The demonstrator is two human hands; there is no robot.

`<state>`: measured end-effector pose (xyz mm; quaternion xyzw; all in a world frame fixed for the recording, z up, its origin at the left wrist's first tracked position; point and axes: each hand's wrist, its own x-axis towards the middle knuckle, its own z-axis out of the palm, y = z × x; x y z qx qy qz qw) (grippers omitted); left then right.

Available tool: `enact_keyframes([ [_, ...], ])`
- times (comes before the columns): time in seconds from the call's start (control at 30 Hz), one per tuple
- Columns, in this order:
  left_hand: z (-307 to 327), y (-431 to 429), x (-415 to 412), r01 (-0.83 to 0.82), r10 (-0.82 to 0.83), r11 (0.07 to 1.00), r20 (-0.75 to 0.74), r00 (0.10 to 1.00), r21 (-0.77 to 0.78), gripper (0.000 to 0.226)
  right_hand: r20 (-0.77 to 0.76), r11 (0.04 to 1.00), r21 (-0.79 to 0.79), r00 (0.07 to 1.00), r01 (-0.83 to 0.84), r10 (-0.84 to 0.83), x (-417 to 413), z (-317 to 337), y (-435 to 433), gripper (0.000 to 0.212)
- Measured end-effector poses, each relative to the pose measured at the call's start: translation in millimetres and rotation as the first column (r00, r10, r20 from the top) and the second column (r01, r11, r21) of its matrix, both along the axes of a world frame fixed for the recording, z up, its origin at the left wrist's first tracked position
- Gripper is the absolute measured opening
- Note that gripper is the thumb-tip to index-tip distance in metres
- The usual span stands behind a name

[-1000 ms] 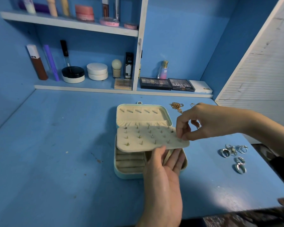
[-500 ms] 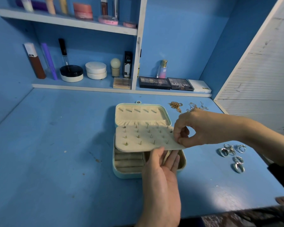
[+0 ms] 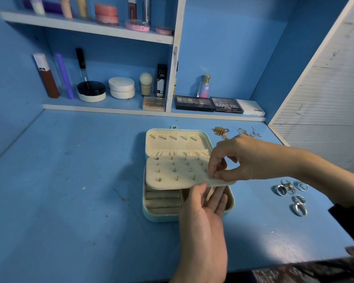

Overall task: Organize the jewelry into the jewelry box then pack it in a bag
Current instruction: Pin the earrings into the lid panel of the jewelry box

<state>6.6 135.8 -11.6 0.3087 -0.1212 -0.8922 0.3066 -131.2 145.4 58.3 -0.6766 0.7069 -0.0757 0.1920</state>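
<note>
Jewelry box (image 3: 151, 216) open; earring panel (image 3: 183, 183) holds studs (image 3: 174, 170).

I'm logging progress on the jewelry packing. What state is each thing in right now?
Jewelry box: open, lid swung back.
Earring panel: raised over the box, studs in it.
Ring rolls: bare where visible.
Silver rings: loose on the table.
Gold chains: loose on the table.
Left hand: straight fingers under the panel.
Right hand: pinches the panel's right edge.
</note>
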Motion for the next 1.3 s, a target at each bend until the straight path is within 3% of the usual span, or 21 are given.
enact_keyframes([
  [0.43, 0, -1, 1, 0.013, -0.013, 1.0, 0.014, 1.0, 0.001, 0.03, 0.047, 0.998, -0.044, 0.998, -0.045, 0.047, 2, -4, -2, 0.013],
  [0.8, -2, 1, 1, 0.011, -0.012, 0.999, 0.02, 1.0, 0.041, 0.027, -0.108, 0.984, -0.063, 0.981, -0.169, 0.161, 6, -7, -6, 0.008],
  [1.07, -5, 2, -1, 0.024, -0.027, 0.996, 0.034, 0.999, 0.085, 0.01, -0.135, 0.996, 0.008, 0.987, -0.091, 0.091, 16, -8, -11, 0.014],
  [1.2, -5, 3, -1, 0.029, -0.033, 0.995, 0.035, 0.999, 0.094, 0.01, -0.153, 1.0, 0.027, 0.988, -0.01, 0.014, 20, -8, -10, 0.006],
  [1.3, -5, 3, 0, 0.031, -0.035, 0.995, 0.04, 0.999, 0.099, 0.009, -0.177, 0.999, 0.037, 0.984, 0.038, -0.031, 24, -8, -11, 0.011],
])
